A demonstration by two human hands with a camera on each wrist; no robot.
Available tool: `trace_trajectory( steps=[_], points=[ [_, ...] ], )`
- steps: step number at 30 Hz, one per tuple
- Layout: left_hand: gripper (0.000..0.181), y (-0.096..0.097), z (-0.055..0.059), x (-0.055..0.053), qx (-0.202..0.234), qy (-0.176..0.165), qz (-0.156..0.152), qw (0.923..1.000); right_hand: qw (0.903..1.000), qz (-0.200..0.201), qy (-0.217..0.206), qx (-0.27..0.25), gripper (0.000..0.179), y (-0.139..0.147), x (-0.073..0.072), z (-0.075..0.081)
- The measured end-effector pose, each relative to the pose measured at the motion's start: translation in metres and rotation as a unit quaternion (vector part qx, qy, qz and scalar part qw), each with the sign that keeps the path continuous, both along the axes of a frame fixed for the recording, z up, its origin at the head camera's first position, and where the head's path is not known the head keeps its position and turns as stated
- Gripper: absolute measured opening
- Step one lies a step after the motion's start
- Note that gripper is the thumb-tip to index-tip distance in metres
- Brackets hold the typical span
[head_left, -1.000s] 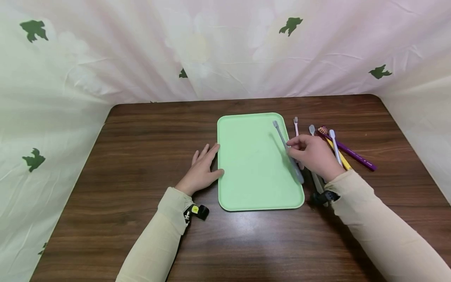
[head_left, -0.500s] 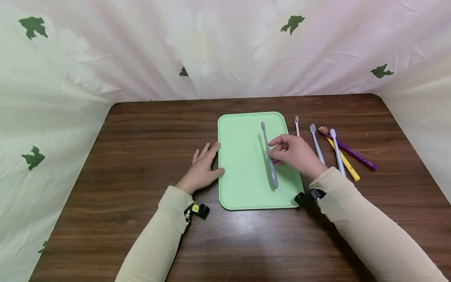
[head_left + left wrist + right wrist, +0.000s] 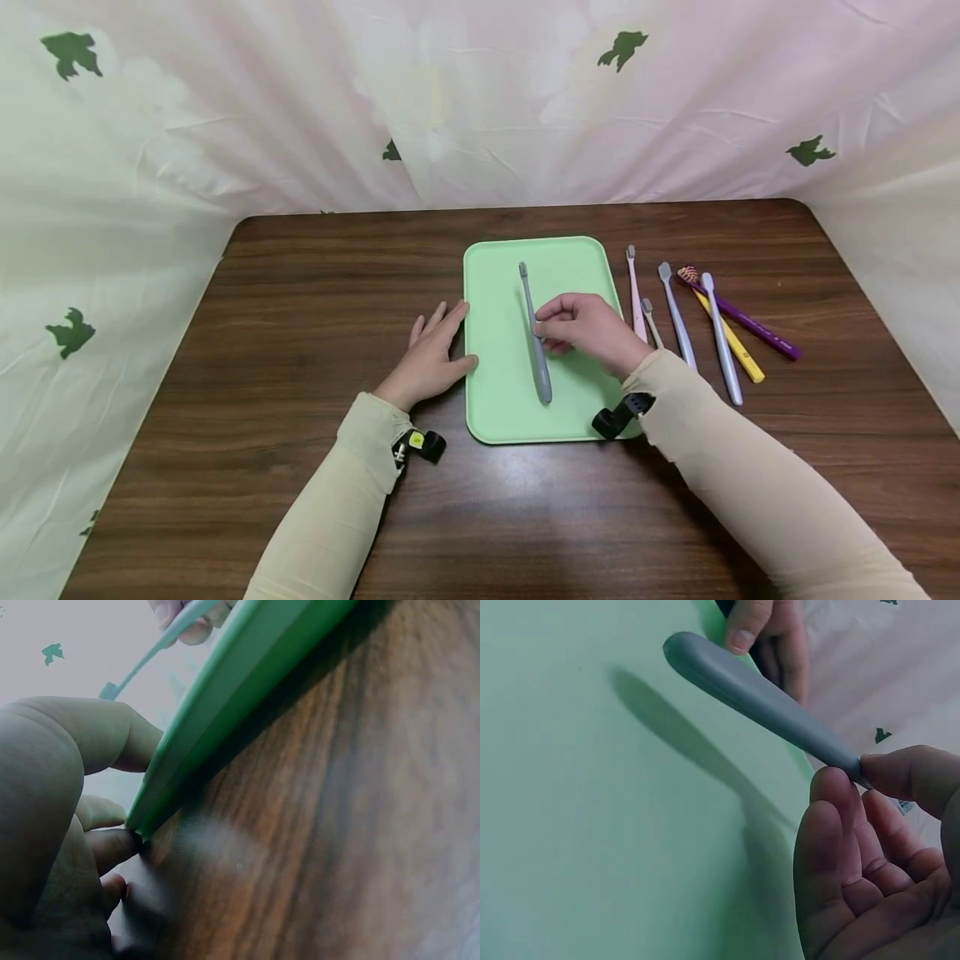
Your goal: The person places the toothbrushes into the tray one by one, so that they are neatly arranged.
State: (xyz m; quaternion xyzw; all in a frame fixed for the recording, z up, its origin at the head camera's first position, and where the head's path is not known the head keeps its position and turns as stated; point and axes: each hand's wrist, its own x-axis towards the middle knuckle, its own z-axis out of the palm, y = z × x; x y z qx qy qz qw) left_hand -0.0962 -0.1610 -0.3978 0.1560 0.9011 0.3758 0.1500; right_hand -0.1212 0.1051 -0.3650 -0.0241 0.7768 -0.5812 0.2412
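Observation:
A grey toothbrush (image 3: 542, 371) is pinched between the thumb and fingers of my right hand (image 3: 588, 329), bristle end pointing away from me. It hovers over the light green tray (image 3: 498, 408); the right wrist view shows the brush's handle (image 3: 742, 690) apart from its shadow on the tray. My left hand (image 3: 427, 362) rests against the tray's left edge with fingers spread and straight. In the left wrist view its thumb and fingertips touch the tray's rim (image 3: 195, 712).
Right of the tray lie a pink toothbrush (image 3: 635, 292), a small-headed toothbrush (image 3: 651, 321) partly hidden by the right arm, two bluish toothbrushes (image 3: 678, 321) (image 3: 722, 342), a yellow one (image 3: 742, 354) and a purple one (image 3: 761, 332), the last ones crossing. A patterned curtain (image 3: 480, 108) hangs behind the table (image 3: 337, 275).
My right hand has carried the grey toothbrush leftward from the tray's right edge to over its middle, turning it closer to upright in view. The left hand has stayed in place.

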Motion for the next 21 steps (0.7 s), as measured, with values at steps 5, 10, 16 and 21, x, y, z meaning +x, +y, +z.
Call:
trace_trajectory(
  steps=[5, 10, 16, 21],
  points=[
    [0.080, -0.001, 0.000, 0.000, -0.001, -0.001, -0.001, 1.0000, 0.9997, -0.005, -0.017, -0.016, 0.025, -0.009, 0.000, -0.003],
    [0.080, -0.001, 0.000, 0.000, -0.006, 0.000, 0.001, 1.0000, 0.9992, -0.010, -0.027, -0.026, 0.025, -0.019, -0.001, -0.006],
    [0.080, -0.001, 0.001, 0.000, -0.007, -0.002, 0.001, 1.0000, 0.9992, -0.008, -0.026, -0.029, 0.024, -0.030, -0.004, -0.009],
    [0.080, -0.001, 0.001, 0.000, -0.008, 0.001, 0.001, 1.0000, 0.9994, -0.003, -0.023, -0.027, 0.025, -0.037, -0.006, -0.010]
  ],
)
